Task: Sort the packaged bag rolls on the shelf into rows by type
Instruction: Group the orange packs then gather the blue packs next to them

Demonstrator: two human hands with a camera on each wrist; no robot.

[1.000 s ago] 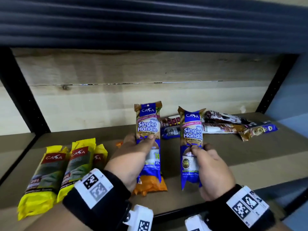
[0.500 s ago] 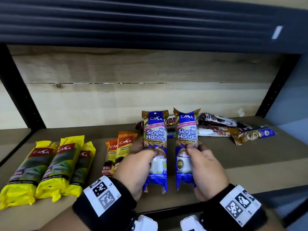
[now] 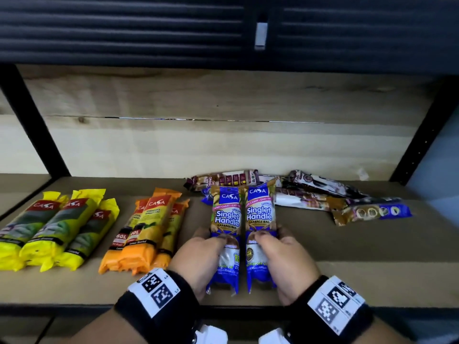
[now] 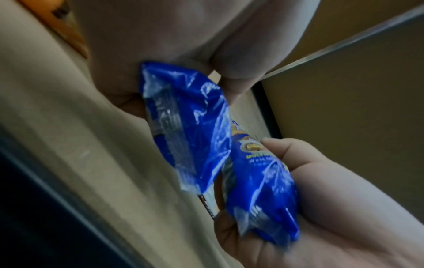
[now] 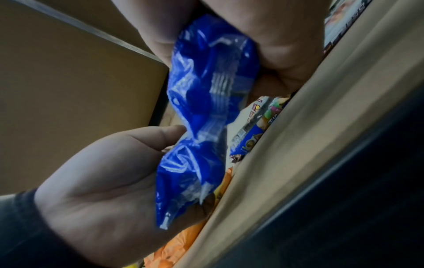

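My left hand [image 3: 198,256] grips one blue pack [image 3: 226,234], my right hand [image 3: 285,256] the other blue pack [image 3: 260,227], side by side and touching. Left of them on the shelf [image 3: 347,281] lie the orange packs [image 3: 146,232], then the yellow packs [image 3: 57,227]; behind them a loose pile of packs [image 3: 323,197].

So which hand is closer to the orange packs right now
Left. The left hand, gripping a blue roll, sits right beside the orange packs. The right hand holds the other blue roll farther right.
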